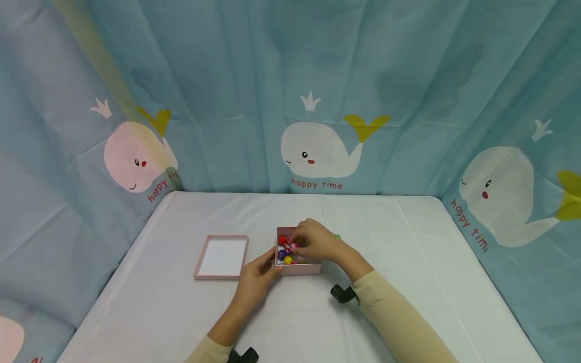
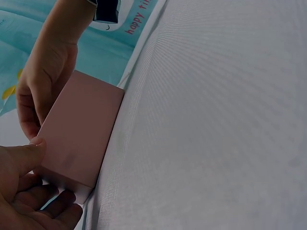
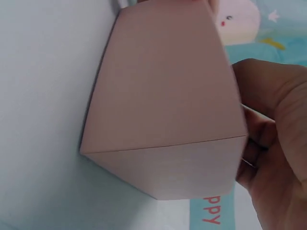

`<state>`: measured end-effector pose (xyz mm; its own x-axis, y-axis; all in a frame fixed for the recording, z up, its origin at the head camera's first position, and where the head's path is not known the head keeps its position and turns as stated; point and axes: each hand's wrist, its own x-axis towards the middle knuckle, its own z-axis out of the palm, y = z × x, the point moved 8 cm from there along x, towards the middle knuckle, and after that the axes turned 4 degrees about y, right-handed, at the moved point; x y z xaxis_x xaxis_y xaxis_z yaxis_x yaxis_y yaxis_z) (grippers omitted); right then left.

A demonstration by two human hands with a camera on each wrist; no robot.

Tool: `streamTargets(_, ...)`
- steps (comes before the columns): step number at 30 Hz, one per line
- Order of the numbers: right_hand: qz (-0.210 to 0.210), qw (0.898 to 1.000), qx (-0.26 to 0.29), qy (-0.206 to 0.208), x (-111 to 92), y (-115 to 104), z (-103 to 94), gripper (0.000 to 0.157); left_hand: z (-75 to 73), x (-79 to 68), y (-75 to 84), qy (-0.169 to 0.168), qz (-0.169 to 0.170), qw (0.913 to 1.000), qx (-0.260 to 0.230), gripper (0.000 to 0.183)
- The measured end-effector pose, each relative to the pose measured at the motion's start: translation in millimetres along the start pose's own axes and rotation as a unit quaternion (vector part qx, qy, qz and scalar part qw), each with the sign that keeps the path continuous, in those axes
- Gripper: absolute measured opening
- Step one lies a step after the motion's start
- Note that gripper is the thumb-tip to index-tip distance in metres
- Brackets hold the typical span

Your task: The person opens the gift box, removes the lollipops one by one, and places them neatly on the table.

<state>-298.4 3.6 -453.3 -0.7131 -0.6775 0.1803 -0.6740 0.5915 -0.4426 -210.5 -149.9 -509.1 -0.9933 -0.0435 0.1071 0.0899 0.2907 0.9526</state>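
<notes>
A pink open box (image 1: 299,270) stands on the white table, with several small round wrapped lollipops inside, among them a red one (image 1: 283,240), a purple one (image 1: 282,254) and a yellow one (image 1: 288,260). My left hand (image 1: 255,280) holds the box at its left side, thumb on the near wall (image 2: 79,129) and fingers around the corner. From the right, my right hand (image 1: 317,241) reaches over the rim, its thumb and fingers pinching a pink lollipop (image 1: 293,247). That hand hides the right part of the inside. In the right wrist view the box wall (image 3: 165,76) covers the fingertips.
Left of the box lies a shallow pink-rimmed lid (image 1: 221,278), its white inside facing up. A small green thing (image 1: 337,236) shows partly behind the right wrist. Blue curtains (image 1: 227,126) with whale prints border the table (image 1: 386,227) at the back and sides.
</notes>
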Motion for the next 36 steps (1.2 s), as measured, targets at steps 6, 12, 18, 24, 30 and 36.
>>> streamTargets(6, -0.009, 0.997, 0.047, 0.068, -8, -4, -19.1, 0.020, -0.1, -0.6, -0.7, -0.006, -0.009, 0.9997, 0.021, 0.063)
streamTargets(12, 0.013, 0.984, 0.089, 0.154, -26, -5, -39.9, 0.024, 0.3, -1.2, 0.2, -0.005, -0.007, 0.9997, 0.022, 0.063)
streamTargets(18, 0.037, 0.968, 0.123, 0.215, -47, -1, -50.9, 0.021, 0.9, -0.2, -0.2, -0.001, -0.013, 0.9998, 0.016, 0.062)
streamTargets(24, 0.061, 0.961, 0.136, 0.235, -63, 5, -53.4, 0.021, 0.4, -1.0, 0.2, 0.001, -0.015, 0.9998, 0.015, 0.060)
streamTargets(30, 0.075, 0.961, 0.130, 0.231, -71, 12, -56.0, 0.023, 1.1, -1.7, 0.1, 0.000, -0.018, 0.9996, 0.021, 0.060)
streamTargets(36, 0.078, 0.956, 0.141, 0.247, -76, 23, -68.0, 0.024, 0.6, -1.3, -0.1, 0.002, -0.021, 0.9995, 0.023, 0.061)
